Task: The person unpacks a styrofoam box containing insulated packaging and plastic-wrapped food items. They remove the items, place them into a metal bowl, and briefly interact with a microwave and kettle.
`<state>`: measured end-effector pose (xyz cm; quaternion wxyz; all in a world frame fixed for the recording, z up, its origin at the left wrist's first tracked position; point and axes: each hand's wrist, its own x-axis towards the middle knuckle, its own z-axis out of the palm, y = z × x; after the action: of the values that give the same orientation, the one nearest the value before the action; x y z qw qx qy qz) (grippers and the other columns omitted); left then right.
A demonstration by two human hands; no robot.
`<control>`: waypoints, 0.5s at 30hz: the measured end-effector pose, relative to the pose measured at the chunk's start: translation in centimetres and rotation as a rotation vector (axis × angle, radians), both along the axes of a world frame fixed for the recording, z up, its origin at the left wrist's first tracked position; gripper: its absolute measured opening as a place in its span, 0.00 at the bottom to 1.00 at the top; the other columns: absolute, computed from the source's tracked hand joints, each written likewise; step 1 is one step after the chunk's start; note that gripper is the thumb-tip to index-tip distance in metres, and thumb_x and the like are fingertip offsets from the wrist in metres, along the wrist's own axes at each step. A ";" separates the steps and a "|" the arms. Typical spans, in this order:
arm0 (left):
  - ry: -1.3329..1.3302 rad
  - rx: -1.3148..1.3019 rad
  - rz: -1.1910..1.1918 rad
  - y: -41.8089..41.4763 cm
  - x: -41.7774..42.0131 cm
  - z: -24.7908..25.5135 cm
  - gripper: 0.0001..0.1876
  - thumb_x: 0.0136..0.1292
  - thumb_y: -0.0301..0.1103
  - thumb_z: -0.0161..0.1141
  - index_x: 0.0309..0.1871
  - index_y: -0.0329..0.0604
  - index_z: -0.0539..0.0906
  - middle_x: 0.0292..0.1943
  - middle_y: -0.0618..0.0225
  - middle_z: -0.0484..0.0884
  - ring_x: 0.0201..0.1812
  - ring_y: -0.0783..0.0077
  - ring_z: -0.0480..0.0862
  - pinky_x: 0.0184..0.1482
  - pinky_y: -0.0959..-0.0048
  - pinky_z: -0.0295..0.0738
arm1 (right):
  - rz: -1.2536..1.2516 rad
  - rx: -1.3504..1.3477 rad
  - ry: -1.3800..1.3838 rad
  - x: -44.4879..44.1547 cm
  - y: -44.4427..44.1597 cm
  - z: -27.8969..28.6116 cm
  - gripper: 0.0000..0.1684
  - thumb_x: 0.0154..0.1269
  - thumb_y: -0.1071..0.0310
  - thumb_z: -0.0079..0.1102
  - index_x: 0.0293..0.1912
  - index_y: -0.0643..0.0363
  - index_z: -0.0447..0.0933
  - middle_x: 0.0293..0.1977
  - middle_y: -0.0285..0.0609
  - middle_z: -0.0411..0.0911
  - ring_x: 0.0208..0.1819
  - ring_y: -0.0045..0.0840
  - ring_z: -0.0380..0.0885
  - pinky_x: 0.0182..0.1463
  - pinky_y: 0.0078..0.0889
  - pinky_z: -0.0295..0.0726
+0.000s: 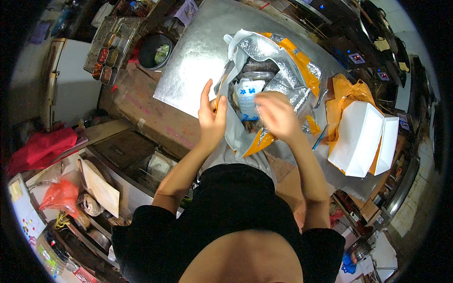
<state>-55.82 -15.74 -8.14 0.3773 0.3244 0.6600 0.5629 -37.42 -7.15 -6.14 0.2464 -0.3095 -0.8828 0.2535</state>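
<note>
A foil-lined insulated bag (290,83) with an orange outer skin stands wide open on the metal table. Inside it, a white ice pack (247,95) with blue writing lies on top of dark packed items (260,66) wrapped in clear plastic. My left hand (213,118) grips the bag's left rim, thumb on the near side and forefinger pointing up. Over the opening, at the right edge of the ice pack, is my right hand (277,115), blurred and with curled fingers. Whether it pinches anything is hidden.
An open white box (357,138) rests on orange plastic wrapping (348,93) at the right, with a blue pen-like tool (320,137) beside it. The metal table (187,76) borders a black bucket (154,52). Farther left sits a tray of filled condiment containers (108,56).
</note>
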 end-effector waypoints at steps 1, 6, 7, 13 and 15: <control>-0.004 0.018 -0.017 0.2 0.1 -0.2 0.29 0.70 0.30 0.52 0.71 0.36 0.57 0.19 0.78 0.67 0.21 0.88 0.60 0.24 0.83 0.54 | 0.172 0.054 -0.148 -1.3 0.3 -0.1 0.14 0.68 0.61 0.51 0.40 0.62 0.78 0.39 0.52 0.80 0.44 0.36 0.79 0.54 0.42 0.73; 0.112 0.081 -0.044 -0.5 -0.4 -1.2 0.31 0.69 0.26 0.52 0.72 0.36 0.54 0.21 0.75 0.76 0.22 0.88 0.65 0.28 0.86 0.59 | -0.091 -0.280 -1.081 10.7 -1.4 -7.1 0.21 0.66 0.50 0.50 0.33 0.54 0.83 0.27 0.52 0.81 0.34 0.43 0.83 0.39 0.49 0.80; 0.126 0.073 -0.067 -0.7 0.0 -1.1 0.31 0.68 0.26 0.53 0.72 0.35 0.54 0.21 0.74 0.76 0.23 0.88 0.65 0.28 0.86 0.59 | -0.112 -0.277 -1.051 11.4 -1.3 -7.4 0.18 0.65 0.52 0.51 0.34 0.54 0.83 0.27 0.52 0.81 0.34 0.44 0.83 0.38 0.49 0.80; 0.167 0.064 -0.155 -0.3 0.2 0.0 0.36 0.65 0.26 0.57 0.73 0.33 0.51 0.17 0.74 0.73 0.20 0.87 0.66 0.25 0.84 0.59 | -0.359 -0.220 -0.477 8.0 1.5 -7.6 0.16 0.55 0.71 0.57 0.46 0.57 0.77 0.38 0.55 0.80 0.41 0.51 0.78 0.45 0.52 0.77; 0.203 0.030 -0.202 -0.5 -0.5 0.4 0.37 0.65 0.27 0.59 0.72 0.33 0.51 0.15 0.74 0.70 0.19 0.86 0.66 0.24 0.83 0.59 | -0.347 -0.336 -0.349 5.8 3.4 -6.4 0.32 0.54 0.76 0.57 0.61 0.52 0.69 0.53 0.55 0.74 0.52 0.49 0.75 0.55 0.43 0.74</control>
<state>-56.37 -16.22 -7.73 0.3585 0.4502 0.6500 0.4962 -31.60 -3.73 -12.54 0.0759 -0.5310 -0.7915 0.2931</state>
